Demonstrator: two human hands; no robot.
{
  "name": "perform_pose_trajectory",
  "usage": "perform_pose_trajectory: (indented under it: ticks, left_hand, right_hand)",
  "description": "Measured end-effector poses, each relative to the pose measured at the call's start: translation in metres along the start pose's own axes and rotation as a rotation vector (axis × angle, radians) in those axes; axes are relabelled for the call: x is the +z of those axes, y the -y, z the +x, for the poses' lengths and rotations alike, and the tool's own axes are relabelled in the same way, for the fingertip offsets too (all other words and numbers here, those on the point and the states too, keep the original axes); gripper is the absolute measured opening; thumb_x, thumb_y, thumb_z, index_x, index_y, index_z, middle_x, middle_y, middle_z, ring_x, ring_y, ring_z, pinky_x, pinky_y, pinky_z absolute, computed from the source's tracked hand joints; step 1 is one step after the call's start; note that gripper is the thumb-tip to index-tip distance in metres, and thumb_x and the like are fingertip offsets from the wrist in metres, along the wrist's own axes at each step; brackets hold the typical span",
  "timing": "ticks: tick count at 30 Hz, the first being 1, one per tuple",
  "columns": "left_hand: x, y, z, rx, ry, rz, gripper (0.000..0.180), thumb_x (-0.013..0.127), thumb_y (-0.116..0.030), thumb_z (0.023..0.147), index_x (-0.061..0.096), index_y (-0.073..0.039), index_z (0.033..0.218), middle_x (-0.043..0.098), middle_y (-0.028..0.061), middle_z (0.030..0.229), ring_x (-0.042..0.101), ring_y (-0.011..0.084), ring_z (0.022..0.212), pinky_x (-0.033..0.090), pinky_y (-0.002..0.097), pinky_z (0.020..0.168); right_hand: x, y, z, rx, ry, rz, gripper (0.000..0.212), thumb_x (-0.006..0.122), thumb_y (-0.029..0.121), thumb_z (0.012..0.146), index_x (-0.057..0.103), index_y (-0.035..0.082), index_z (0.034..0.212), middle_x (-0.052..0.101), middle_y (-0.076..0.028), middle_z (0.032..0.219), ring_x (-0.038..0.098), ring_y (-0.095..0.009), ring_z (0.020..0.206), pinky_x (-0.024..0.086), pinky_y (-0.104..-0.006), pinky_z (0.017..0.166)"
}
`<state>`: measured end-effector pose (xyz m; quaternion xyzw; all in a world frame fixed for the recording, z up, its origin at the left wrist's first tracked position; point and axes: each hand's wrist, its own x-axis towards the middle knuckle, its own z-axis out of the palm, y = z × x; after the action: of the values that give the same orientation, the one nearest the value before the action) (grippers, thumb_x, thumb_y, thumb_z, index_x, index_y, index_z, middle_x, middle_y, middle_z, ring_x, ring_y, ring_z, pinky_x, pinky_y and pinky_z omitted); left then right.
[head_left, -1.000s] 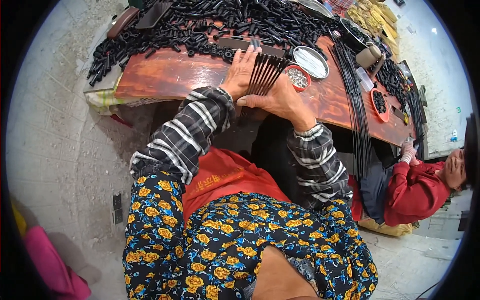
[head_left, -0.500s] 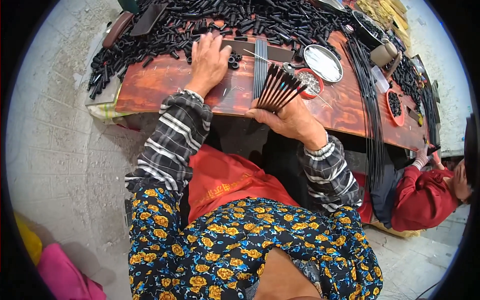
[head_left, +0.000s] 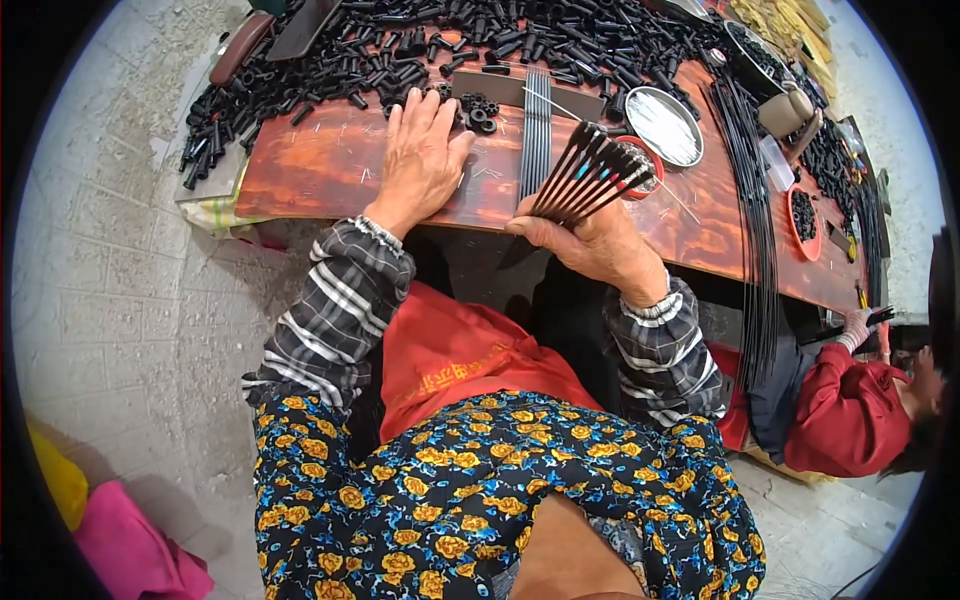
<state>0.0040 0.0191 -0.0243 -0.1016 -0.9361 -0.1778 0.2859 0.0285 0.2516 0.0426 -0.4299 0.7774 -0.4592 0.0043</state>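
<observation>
My left hand (head_left: 420, 165) rests palm down at the table's front, fingers stretched out and slightly apart. Its fingertips reach a small cluster of short black ring-ended pieces (head_left: 482, 110); what lies beneath the fingers is hidden. In my right hand (head_left: 608, 245) is a fanned bundle of thin dark rods (head_left: 590, 172), gripped near the lower end with the thumb across it. Their upper ends spread up and to the right. Between the hands, a row of straight grey rods (head_left: 536, 130) lies side by side over a flat dark bar (head_left: 485, 86).
Black tubular parts (head_left: 400, 75) are heaped along the table's far side. To the right stand a metal dish of white sticks (head_left: 663, 128), a red bowl of small pieces (head_left: 655, 160) and long black rods (head_left: 755, 250) overhanging the edge. A co-worker in red (head_left: 850, 410) sits at right.
My left hand has drawn slightly nearer me, uncovering more of the black ring-ended pieces. The bundle in my right hand has shifted right and leans further over.
</observation>
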Motion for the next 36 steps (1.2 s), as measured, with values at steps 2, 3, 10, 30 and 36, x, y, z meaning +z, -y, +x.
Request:
perform_pose_trajectory:
  ticks: [2, 3, 10, 30, 36]
  left_hand:
    - [0.002, 0.0, 0.001, -0.019, -0.005, -0.029, 0.047, 0.057, -0.029, 0.089, 0.051, -0.001, 0.126, 0.042, 0.0237, 0.136, 0.033, 0.0426, 0.132, 0.02, 0.0528, 0.111]
    - [0.002, -0.001, 0.003, -0.03, -0.025, -0.029, 0.046, 0.057, -0.028, 0.089, 0.052, -0.001, 0.126, 0.041, 0.0235, 0.137, 0.031, 0.0423, 0.133, 0.019, 0.0525, 0.111]
    - [0.016, -0.009, 0.028, 0.019, -0.079, -0.034, 0.045, 0.056, -0.031, 0.09, 0.054, -0.003, 0.125, 0.041, 0.024, 0.138, 0.031, 0.0416, 0.133, 0.02, 0.0527, 0.111]
    - [0.011, -0.008, 0.014, 0.039, -0.078, -0.002, 0.041, 0.058, -0.025, 0.088, 0.055, -0.003, 0.123, 0.048, 0.0197, 0.133, 0.039, 0.0368, 0.129, 0.024, 0.0513, 0.109]
    - [0.012, -0.005, 0.012, 0.104, 0.034, 0.078, 0.042, 0.054, -0.027, 0.091, 0.053, -0.001, 0.125, 0.05, 0.0189, 0.133, 0.038, 0.0366, 0.131, 0.025, 0.0506, 0.109]
  right_hand:
    - [0.001, -0.003, 0.0, 0.027, 0.014, 0.014, 0.014, 0.073, 0.012, 0.083, 0.067, 0.001, 0.09, 0.064, -0.002, 0.072, 0.059, -0.011, 0.065, 0.048, -0.0258, 0.058]
    - [0.001, -0.003, -0.001, 0.026, 0.015, -0.006, 0.015, 0.073, 0.012, 0.082, 0.068, 0.001, 0.09, 0.064, -0.002, 0.072, 0.059, -0.011, 0.065, 0.048, -0.0254, 0.058]
    - [0.001, -0.001, -0.001, 0.027, 0.014, -0.013, 0.016, 0.073, 0.014, 0.082, 0.068, 0.001, 0.091, 0.065, -0.003, 0.072, 0.059, -0.012, 0.064, 0.048, -0.0262, 0.057]
    - [0.001, -0.006, -0.004, 0.084, 0.051, 0.065, 0.011, 0.07, 0.01, 0.085, 0.067, 0.001, 0.09, 0.064, -0.002, 0.075, 0.06, -0.01, 0.069, 0.049, -0.0248, 0.062]
    - [0.002, -0.004, -0.002, 0.024, 0.018, 0.01, 0.011, 0.071, 0.01, 0.084, 0.067, 0.001, 0.089, 0.061, -0.003, 0.072, 0.058, -0.011, 0.066, 0.048, -0.0259, 0.06]
